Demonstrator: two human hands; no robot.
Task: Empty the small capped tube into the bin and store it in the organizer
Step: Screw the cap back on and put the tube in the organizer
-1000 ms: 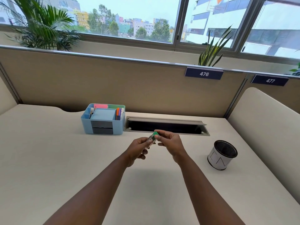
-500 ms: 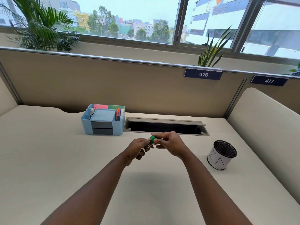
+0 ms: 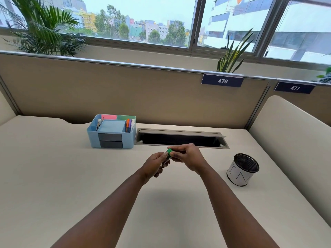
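Over the middle of the desk both hands meet on a small clear tube with a green cap (image 3: 169, 152). My left hand (image 3: 155, 163) grips the tube's body, which is mostly hidden in the fingers. My right hand (image 3: 188, 157) pinches the green cap with thumb and fingers. A black mesh bin (image 3: 242, 169) with a white paper wrap stands to the right of the hands. At the back left is the light blue organizer (image 3: 111, 131), with coloured pens, sticky notes and two grey drawers.
A long open cable slot (image 3: 180, 139) is set in the desk just behind the hands. Beige partition panels close off the back and the right side. Plants stand beyond the partition by the window.
The tube has turned from slanting toward the cable slot to lying nearly level between the hands. The right fingers have shifted on the green cap. Both hands stay in the same place.
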